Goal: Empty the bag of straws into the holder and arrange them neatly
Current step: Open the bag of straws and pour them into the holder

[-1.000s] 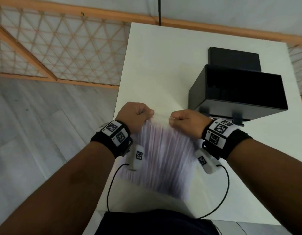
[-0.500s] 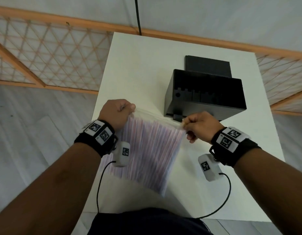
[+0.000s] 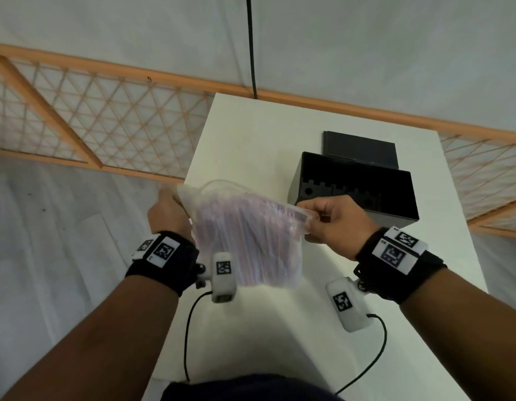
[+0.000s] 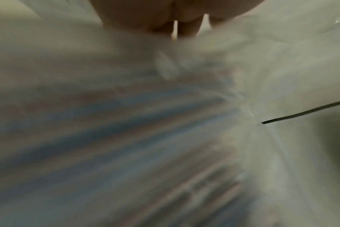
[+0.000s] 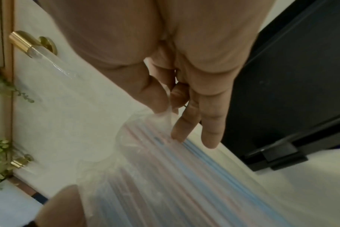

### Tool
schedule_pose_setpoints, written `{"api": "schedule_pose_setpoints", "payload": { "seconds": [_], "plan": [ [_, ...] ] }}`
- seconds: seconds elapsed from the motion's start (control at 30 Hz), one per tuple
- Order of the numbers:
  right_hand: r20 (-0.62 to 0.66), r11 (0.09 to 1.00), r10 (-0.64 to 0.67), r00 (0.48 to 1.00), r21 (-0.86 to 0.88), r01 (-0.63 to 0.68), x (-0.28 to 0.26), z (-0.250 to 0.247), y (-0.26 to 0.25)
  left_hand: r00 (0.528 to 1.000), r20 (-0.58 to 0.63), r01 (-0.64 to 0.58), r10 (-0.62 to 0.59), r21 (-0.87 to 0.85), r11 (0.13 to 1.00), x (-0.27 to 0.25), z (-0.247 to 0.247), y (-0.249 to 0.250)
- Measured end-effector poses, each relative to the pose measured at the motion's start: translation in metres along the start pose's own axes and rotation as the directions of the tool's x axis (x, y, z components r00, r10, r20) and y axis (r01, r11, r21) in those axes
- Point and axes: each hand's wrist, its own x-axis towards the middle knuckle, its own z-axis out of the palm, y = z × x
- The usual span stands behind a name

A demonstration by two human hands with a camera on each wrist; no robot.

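Note:
A clear plastic bag (image 3: pixel 245 238) full of pink and blue straws hangs above the white table (image 3: pixel 251 146). My left hand (image 3: pixel 167 211) grips the bag's top left edge, and my right hand (image 3: pixel 323 219) pinches its top right edge. The mouth of the bag gapes between them. In the right wrist view the thumb and forefinger pinch the bag (image 5: pixel 165 176), with the straws (image 5: pixel 194 161) showing through. The left wrist view is blurred, filled by the bag (image 4: pixel 126 138). The black holder (image 3: pixel 355 186) stands open-topped just beyond my right hand.
A flat black lid (image 3: pixel 361 149) lies behind the holder. The table's left edge is under my left hand, with grey floor (image 3: pixel 63 241) beyond. A wooden lattice fence (image 3: pixel 106 123) runs along the wall. A black cable (image 3: pixel 251 44) hangs at the table's far edge.
My hands have drawn farther apart and the bag's mouth has opened up. The bag has lifted and bunched, and my left hand has gone out past the table's left edge.

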Motion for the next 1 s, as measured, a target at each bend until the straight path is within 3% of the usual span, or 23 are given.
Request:
{"api": "schedule_pose_setpoints", "payload": {
  "seconds": [0.03, 0.1, 0.17, 0.23, 0.3, 0.37, 0.47, 0.6, 0.8, 1.0],
  "plan": [
    [0.013, 1.0, 0.012, 1.0, 0.027, -0.013, 0.002, 0.004, -0.001, 1.0, -0.004, -0.021, 0.021, 0.159, 0.987, 0.003, -0.008, -0.007],
    [0.038, 0.996, 0.028, 0.999, 0.085, -0.031, 0.005, 0.011, -0.001, 0.993, 0.12, -0.04, -0.001, 0.342, 0.939, 0.002, -0.017, -0.017],
    [0.078, 0.993, 0.031, 0.997, 0.112, -0.04, 0.008, 0.016, -0.005, 0.947, 0.259, 0.091, -0.189, 0.35, 0.932, -0.012, -0.02, -0.022],
    [0.115, 0.994, 0.028, 0.993, 0.101, -0.04, 0.012, 0.024, -0.013, 0.868, 0.374, 0.208, -0.327, 0.323, 0.923, -0.026, -0.019, -0.022],
    [0.144, 0.998, -0.019, 0.989, 0.068, 0.009, 0.017, 0.035, -0.021, 0.81, 0.462, 0.252, -0.36, 0.279, 0.927, -0.034, -0.013, -0.016],
    [0.148, 0.998, -0.055, 0.987, 0.047, 0.049, 0.023, 0.044, -0.029, 0.783, 0.523, 0.277, -0.337, 0.193, 0.941, -0.037, -0.008, -0.008],
    [0.112, 0.991, -0.085, 0.99, 0.109, 0.073, 0.028, 0.046, -0.037, 0.77, 0.564, 0.322, -0.299, 0.062, 0.945, -0.04, -0.004, 0.004],
    [0.031, 0.98, 0.024, 0.999, 0.195, -0.03, 0.029, 0.043, -0.03, 0.752, 0.586, 0.395, -0.302, -0.033, 0.918, -0.04, 0.003, 0.008],
    [0.133, 0.972, 0.186, 0.974, 0.119, -0.202, 0.026, 0.036, -0.013, 0.645, 0.639, 0.525, -0.419, 0.028, 0.851, -0.051, 0.019, -0.001],
    [0.261, 0.95, 0.219, 0.94, 0.161, -0.267, 0.025, 0.041, -0.008, 0.637, 0.656, 0.527, -0.404, 0.012, 0.85, -0.082, 0.026, 0.002]
  ]
}}
